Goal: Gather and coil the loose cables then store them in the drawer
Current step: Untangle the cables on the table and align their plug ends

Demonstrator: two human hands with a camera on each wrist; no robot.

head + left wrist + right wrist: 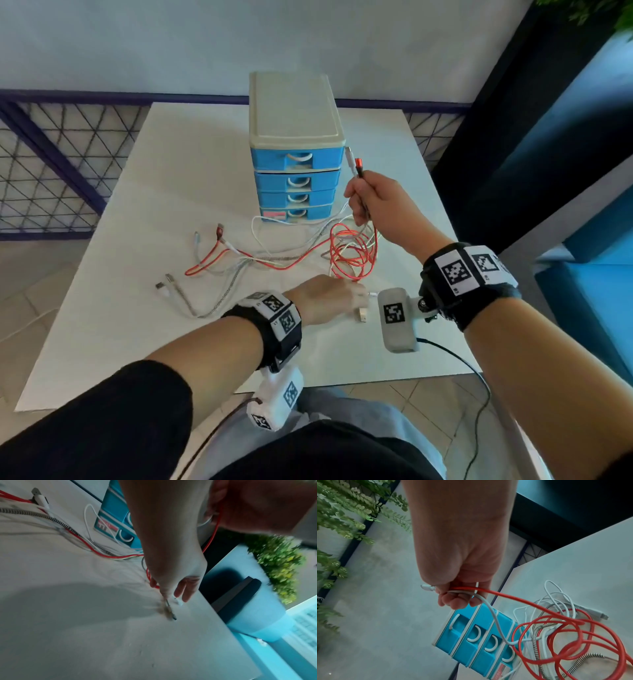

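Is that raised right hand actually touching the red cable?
Touching. In the right wrist view, the right hand has its fingers curled round the glossy red cable together with a thin white cable.

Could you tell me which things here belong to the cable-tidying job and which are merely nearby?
Belongs to the job:
- red cable, gripped by the right hand
- white cable
- braided cable
- drawer unit
- left hand, reaching a plug

Merely nearby:
- table
- plant
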